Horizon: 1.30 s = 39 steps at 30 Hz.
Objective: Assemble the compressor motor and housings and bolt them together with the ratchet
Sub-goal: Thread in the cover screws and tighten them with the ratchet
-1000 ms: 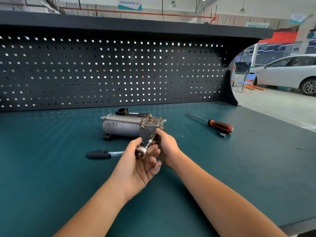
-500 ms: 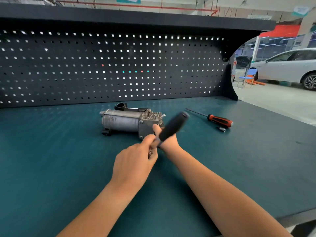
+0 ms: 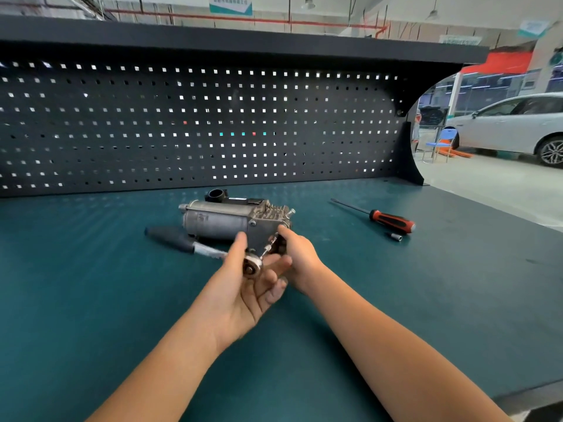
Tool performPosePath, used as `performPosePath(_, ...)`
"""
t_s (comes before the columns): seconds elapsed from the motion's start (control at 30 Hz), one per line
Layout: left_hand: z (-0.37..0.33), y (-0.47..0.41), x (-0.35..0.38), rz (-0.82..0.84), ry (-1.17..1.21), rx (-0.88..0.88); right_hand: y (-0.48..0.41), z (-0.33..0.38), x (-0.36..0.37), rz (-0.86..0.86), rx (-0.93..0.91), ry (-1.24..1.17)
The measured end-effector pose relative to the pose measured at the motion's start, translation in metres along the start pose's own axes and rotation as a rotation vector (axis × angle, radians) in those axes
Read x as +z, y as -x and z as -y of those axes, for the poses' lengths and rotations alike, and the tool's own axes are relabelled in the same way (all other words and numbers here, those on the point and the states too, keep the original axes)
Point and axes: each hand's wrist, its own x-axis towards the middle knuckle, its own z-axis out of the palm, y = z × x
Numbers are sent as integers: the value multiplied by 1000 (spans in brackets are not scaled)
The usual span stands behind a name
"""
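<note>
The grey compressor (image 3: 222, 222), a motor cylinder joined to a finned housing, lies on the teal bench (image 3: 91, 300) before the pegboard. A ratchet (image 3: 195, 246) with a black handle points left; its round head sits in front of the housing's near face. My left hand (image 3: 243, 287) cradles the ratchet head, thumb over it and fingers loosely spread beneath. My right hand (image 3: 297, 257) grips the housing's right end, fingertips by the extension and bolt.
A screwdriver (image 3: 391, 221) with a red and black handle lies at right, with a small socket (image 3: 396, 237) just in front of it. The black pegboard (image 3: 198, 126) closes the back. The bench's right edge opens onto a workshop floor with a white car.
The ratchet handle swung from pointing left to up and right, and is back to pointing left. My right hand stayed on the housing throughout.
</note>
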Motion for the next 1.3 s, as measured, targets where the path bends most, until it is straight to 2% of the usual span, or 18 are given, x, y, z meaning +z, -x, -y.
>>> performPosePath(0.07, -5, 1, 0, 18, 128, -22, 1, 0, 1, 15, 19, -42)
performPosePath(0.13, -3, 0, -2, -3, 21, 28, 2, 0, 2, 7, -10, 22)
performPosePath(0.27, 5, -3, -3, -128, -566, 276, 0, -3, -3, -157, -271, 507)
performPosePath(0.33, 6, -4, -8, -158, -919, 445, -1, -4, -5, -192, -347, 633)
performPosePath(0.43, 11, -4, -14, -252, -1574, 672, -4, -4, -7, -168, -361, 681)
performPosePath(0.53, 20, -5, -14, -282, -1840, 786, -5, -1, -4, -167, -314, 668)
performPosePath(0.6, 21, -7, -16, -303, -1941, 861, -3, -1, -3, -127, -243, 535)
performPosePath(0.67, 17, -11, -23, -314, -1875, 822, 0, -1, -2, -51, -170, 391)
performPosePath(0.77, 15, -14, -27, -162, -1493, 676, 3, -2, 0, -21, -141, 321)
performPosePath(0.83, 16, -13, -20, -37, -1070, 507, 3, -1, 0, -36, -119, 248)
performPosePath(0.93, 10, -11, -6, 49, -309, 172, 2, 2, -2, -52, -65, 181)
performPosePath(1.0, 5, -11, -5, 33, -6, 55, 0, 2, 0, -45, -35, 156)
performPosePath(1.07, 0, -10, -8, -21, 55, 31, -1, 2, 3, -42, -27, 152)
performPosePath(1.17, -4, -10, -12, -51, -29, 61, 0, 0, 4, -29, -54, 212)
performPosePath(1.23, -3, -11, -12, -53, -188, 136, 0, 0, 0, -44, -117, 338)
performPosePath(1.3, 1, -13, -12, -85, -460, 263, 0, 0, -3, -99, -207, 484)
